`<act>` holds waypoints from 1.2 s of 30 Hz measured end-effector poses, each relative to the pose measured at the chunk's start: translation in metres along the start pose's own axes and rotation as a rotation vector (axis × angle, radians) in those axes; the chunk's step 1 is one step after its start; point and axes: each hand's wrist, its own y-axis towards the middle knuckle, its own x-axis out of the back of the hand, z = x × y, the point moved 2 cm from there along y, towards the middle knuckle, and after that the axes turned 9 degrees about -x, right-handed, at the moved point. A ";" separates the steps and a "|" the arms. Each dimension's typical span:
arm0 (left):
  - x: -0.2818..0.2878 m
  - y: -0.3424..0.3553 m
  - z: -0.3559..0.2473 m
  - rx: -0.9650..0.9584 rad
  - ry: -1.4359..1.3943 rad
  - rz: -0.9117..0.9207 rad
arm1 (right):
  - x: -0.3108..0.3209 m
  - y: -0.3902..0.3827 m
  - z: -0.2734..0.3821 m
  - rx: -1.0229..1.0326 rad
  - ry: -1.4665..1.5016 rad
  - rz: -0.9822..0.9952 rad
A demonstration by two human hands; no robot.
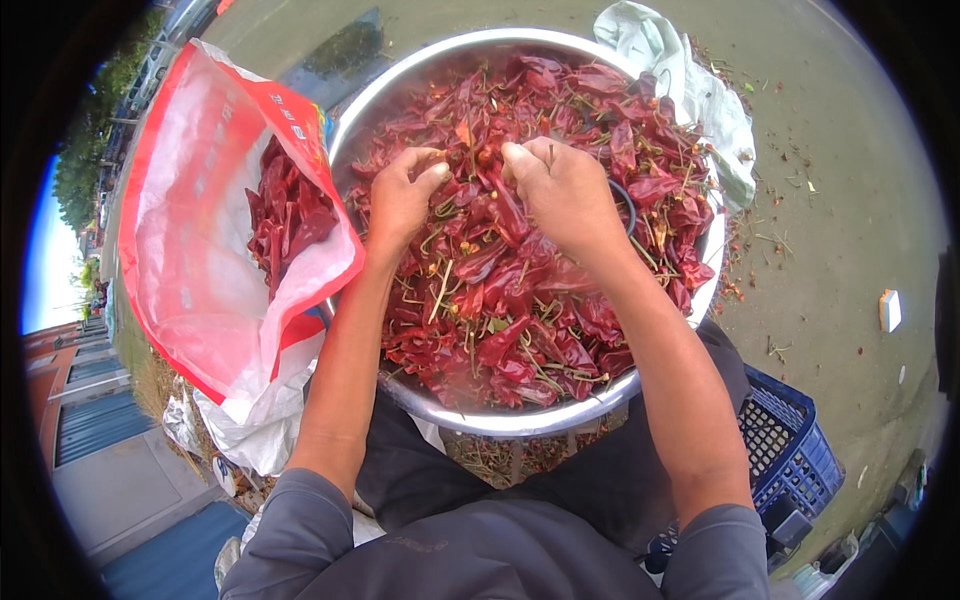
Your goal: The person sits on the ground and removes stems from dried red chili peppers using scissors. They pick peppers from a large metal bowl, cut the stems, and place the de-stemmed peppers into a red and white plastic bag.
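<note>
A wide metal basin (470, 425) full of dried red chili peppers (500, 345) with stems stands before me. Both hands are over the far middle of the heap, a short gap apart. My left hand (405, 195) is closed in a pinch, thumb against forefinger; what it holds, if anything, cannot be made out. My right hand (568, 195) has its fingers curled in and its thumb pressed to them, close above the peppers; its grip is hidden too. A dark curved loop (627, 207) lies beside the right wrist.
To the left, an open red-and-white sack (190, 230) holds dark red pepper pods (288, 215). A white sack (725, 130) lies against the basin's far right. A blue plastic crate (790, 440) stands at the lower right; a small white-and-orange box (889, 311) lies on the littered ground.
</note>
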 end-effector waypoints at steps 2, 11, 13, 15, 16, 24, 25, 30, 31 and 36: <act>-0.005 0.027 0.022 0.001 0.116 0.055 | 0.003 -0.004 0.006 0.012 0.008 -0.031; -0.018 0.049 0.024 -0.209 0.391 0.022 | 0.007 0.004 -0.002 0.047 -0.049 -0.097; -0.006 0.034 -0.005 -0.350 0.331 -0.041 | 0.004 0.000 -0.003 0.067 -0.054 -0.099; 0.004 0.009 -0.033 -0.250 0.177 -0.004 | -0.003 -0.003 -0.002 0.090 -0.064 -0.059; 0.007 -0.003 -0.044 -0.201 0.097 0.014 | -0.006 -0.005 -0.001 0.101 -0.071 -0.039; 0.014 -0.063 -0.056 -0.145 -0.189 0.127 | -0.037 -0.023 -0.009 0.110 0.061 0.219; 0.016 -0.065 -0.051 -0.104 -0.241 0.133 | -0.040 -0.019 -0.014 0.115 0.061 0.206; 0.024 -0.063 -0.042 -0.174 -0.127 0.152 | -0.027 -0.005 -0.010 -0.063 -0.134 0.028; 0.026 -0.063 -0.042 -0.174 -0.122 0.151 | -0.028 -0.008 -0.003 -0.107 -0.038 0.070; 0.016 -0.064 -0.048 -0.202 -0.126 0.215 | -0.039 -0.020 -0.012 0.174 -0.126 0.190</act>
